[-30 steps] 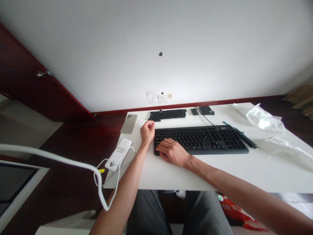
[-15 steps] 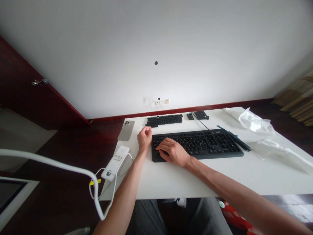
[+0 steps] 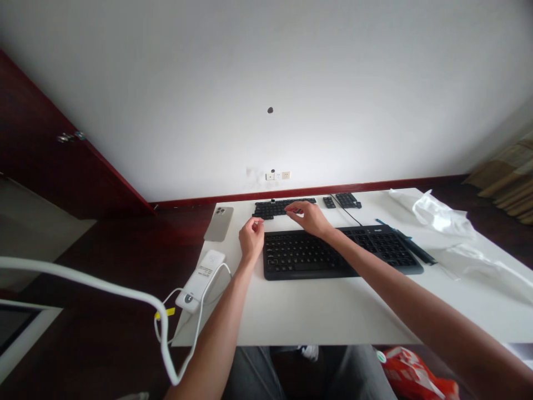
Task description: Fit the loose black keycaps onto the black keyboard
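A black keyboard (image 3: 308, 266) lies on the white table, its key area bearing rows of small marks. Over its left end my left hand (image 3: 251, 240) is closed, thumb against curled fingers; whatever it may hold is hidden. My right hand (image 3: 311, 218) is raised past the keyboard's rear edge, its thumb and fingers brought together in front of the loose black keycaps (image 3: 266, 210). Anything between those fingertips is too small to make out. The keycaps are laid out in rows behind the keyboard. Smaller groups of them, a block (image 3: 328, 203) and a number-pad set (image 3: 348, 200), sit further right.
A phone (image 3: 219, 224) and a white power strip (image 3: 201, 280) with a cable lie at the table's left. On the right are a dark tool-like stick (image 3: 418, 251) and crumpled white plastic wrapping (image 3: 437, 214). A red bag (image 3: 410, 372) rests below the front edge.
My right hand has lifted off the keyboard's left keys and moved forward and right, to the loose keycaps. My left hand stays closed near the keyboard's left end. The view has shifted slightly.
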Motion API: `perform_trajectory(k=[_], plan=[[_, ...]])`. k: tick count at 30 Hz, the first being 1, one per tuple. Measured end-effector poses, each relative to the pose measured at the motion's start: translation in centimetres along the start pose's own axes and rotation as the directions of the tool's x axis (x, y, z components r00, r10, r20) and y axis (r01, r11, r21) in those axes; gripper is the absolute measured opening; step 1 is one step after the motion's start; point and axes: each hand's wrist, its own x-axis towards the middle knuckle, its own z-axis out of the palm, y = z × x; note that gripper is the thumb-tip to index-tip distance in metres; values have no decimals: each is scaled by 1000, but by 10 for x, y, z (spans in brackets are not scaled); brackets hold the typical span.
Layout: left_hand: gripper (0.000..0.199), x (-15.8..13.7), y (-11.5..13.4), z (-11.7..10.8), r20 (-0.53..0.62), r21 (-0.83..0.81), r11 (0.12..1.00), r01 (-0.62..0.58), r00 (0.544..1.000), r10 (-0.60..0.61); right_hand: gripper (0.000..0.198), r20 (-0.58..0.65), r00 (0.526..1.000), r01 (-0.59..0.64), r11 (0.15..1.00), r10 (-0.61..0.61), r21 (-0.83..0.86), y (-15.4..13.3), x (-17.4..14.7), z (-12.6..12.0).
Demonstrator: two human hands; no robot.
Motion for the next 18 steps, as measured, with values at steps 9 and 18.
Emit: perform_trajectory(k=[9,18], plan=[[15,1,-2,2,5,30,999,21,1000,-21,20,122,971,-184,970,204,-157,41,101,29],[15,2,-3,6,10,50,998,30,999,-31,17,242,946,-162,960,216,-227,51,122,51]])
